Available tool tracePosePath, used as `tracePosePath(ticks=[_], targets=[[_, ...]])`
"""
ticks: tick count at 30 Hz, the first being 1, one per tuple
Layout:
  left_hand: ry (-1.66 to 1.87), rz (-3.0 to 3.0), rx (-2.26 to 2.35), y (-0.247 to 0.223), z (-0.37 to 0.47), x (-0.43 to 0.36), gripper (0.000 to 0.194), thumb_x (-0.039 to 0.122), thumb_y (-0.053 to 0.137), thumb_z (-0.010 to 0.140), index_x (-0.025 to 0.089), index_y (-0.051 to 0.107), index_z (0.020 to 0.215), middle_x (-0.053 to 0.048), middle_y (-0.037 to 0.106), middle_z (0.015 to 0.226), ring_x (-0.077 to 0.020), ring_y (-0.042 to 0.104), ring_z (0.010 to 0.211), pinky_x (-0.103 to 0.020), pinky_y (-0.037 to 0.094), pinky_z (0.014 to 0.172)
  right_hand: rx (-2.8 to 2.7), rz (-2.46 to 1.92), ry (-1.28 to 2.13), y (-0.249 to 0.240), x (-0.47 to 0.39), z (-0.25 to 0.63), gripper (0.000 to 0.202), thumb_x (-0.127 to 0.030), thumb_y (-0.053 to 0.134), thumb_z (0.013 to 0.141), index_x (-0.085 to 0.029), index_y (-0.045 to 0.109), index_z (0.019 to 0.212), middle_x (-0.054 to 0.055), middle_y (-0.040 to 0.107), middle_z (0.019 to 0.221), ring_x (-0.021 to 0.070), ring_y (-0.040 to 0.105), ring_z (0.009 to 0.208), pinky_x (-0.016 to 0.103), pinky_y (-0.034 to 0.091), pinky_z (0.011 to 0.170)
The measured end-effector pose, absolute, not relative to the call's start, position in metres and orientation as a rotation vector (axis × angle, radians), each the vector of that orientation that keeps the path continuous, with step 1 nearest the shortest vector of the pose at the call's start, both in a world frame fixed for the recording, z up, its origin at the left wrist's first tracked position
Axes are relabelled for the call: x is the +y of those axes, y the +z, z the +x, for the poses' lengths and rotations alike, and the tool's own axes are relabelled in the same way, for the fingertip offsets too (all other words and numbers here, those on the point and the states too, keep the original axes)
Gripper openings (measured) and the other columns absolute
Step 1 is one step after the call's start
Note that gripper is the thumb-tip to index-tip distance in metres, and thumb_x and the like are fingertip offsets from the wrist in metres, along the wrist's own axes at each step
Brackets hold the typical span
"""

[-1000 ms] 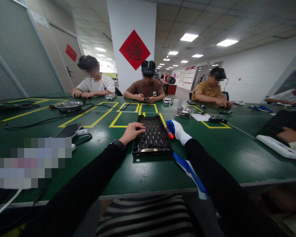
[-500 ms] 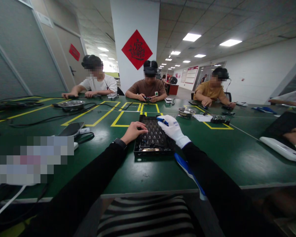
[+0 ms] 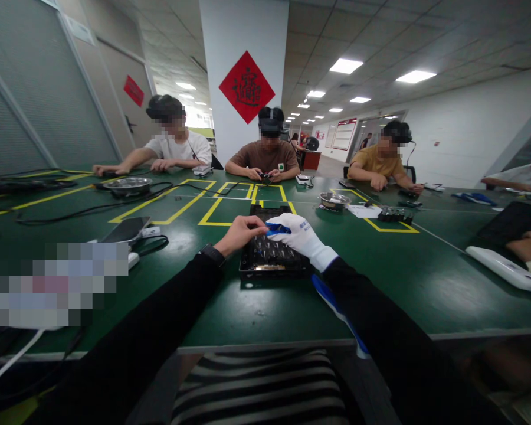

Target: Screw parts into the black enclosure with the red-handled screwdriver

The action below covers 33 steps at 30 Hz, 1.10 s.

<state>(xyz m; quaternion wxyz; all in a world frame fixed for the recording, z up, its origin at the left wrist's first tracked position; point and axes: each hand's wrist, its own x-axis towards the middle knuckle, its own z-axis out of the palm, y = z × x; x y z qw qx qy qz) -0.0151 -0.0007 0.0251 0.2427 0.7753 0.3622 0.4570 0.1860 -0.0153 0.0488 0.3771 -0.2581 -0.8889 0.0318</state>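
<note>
A shallow black open case [image 3: 274,273] lies on the green table in front of me, with rows of small pale pieces inside. Above its left side is my bare left hand [image 3: 243,234], thumb and fingers pressed together. My right hand [image 3: 298,234] wears a white glove with blue fingers and hovers over the case's right part. Its curled fingertips meet those of my left hand. Whatever the two hands hold between them is too small or hidden to make out. Partly under my right forearm lies a blue and white glove [image 3: 330,295].
Metal bowls [image 3: 128,186] [image 3: 334,201] stand farther back, left and right. A phone [image 3: 126,229] and cables lie on the left. Black parts [image 3: 395,215] sit by a white paper [image 3: 365,211]. Several people in headsets work across the table.
My right hand has moved left and slightly down over the case, so its fingertips now meet my left hand's. My left hand has shifted only slightly.
</note>
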Motion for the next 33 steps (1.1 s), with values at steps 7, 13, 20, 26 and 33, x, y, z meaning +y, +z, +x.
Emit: tracePosePath(ticks=[7, 13, 20, 26, 33], targets=[[1.141, 2.128, 0.965, 0.023, -0.013, -0.004, 0.033, 0.045, 0.056, 0.073, 0.014, 0.066, 0.075, -0.003, 0.065, 0.075, -0.0154, 0.057, 0.072, -0.026, 0.043, 0.070, -2.089, -0.758, 0.314, 0.039, -0.016, 0.181, 0.015, -0.025, 0.059, 0.074, -0.018, 0.066, 0.086, 0.004, 0.066, 0.087, 0.0164, 0.060, 0.082, 0.030, 0.045, 0.081], [1.161, 2.080, 0.950, 0.023, -0.009, -0.008, 0.033, 0.042, 0.058, 0.074, 0.014, 0.068, 0.087, -0.005, 0.067, 0.086, -0.0169, 0.059, 0.078, -0.028, 0.045, 0.074, -1.820, -0.779, 0.720, 0.034, -0.007, 0.183, 0.019, -0.027, 0.061, 0.068, -0.016, 0.064, 0.084, 0.001, 0.065, 0.079, 0.0133, 0.059, 0.074, 0.029, 0.046, 0.077], [1.189, 2.088, 0.966, 0.020, -0.008, -0.006, 0.036, 0.045, 0.059, 0.072, 0.014, 0.068, 0.089, -0.006, 0.068, 0.090, -0.0186, 0.060, 0.083, -0.030, 0.045, 0.079, -1.726, -0.797, 0.957, 0.031, 0.000, 0.183, 0.022, -0.027, 0.065, 0.062, -0.015, 0.064, 0.081, -0.001, 0.064, 0.074, 0.0105, 0.055, 0.067, 0.027, 0.045, 0.072], [1.221, 2.100, 0.967, 0.017, -0.009, -0.003, 0.033, 0.045, 0.062, 0.070, 0.013, 0.068, 0.080, -0.004, 0.067, 0.079, -0.0158, 0.058, 0.073, -0.027, 0.044, 0.071, -1.858, -0.774, 0.867, 0.030, -0.002, 0.182, 0.021, -0.026, 0.063, 0.066, -0.015, 0.065, 0.083, 0.001, 0.066, 0.078, 0.0123, 0.058, 0.071, 0.028, 0.045, 0.074], [1.141, 2.138, 0.976, 0.016, -0.008, -0.003, 0.032, 0.044, 0.060, 0.072, 0.014, 0.065, 0.078, -0.001, 0.062, 0.071, -0.0128, 0.054, 0.065, -0.025, 0.041, 0.064, -2.167, -0.741, 0.414, 0.037, -0.010, 0.190, 0.017, -0.022, 0.056, 0.076, -0.018, 0.065, 0.089, 0.003, 0.063, 0.089, 0.0163, 0.057, 0.085, 0.031, 0.042, 0.081]])
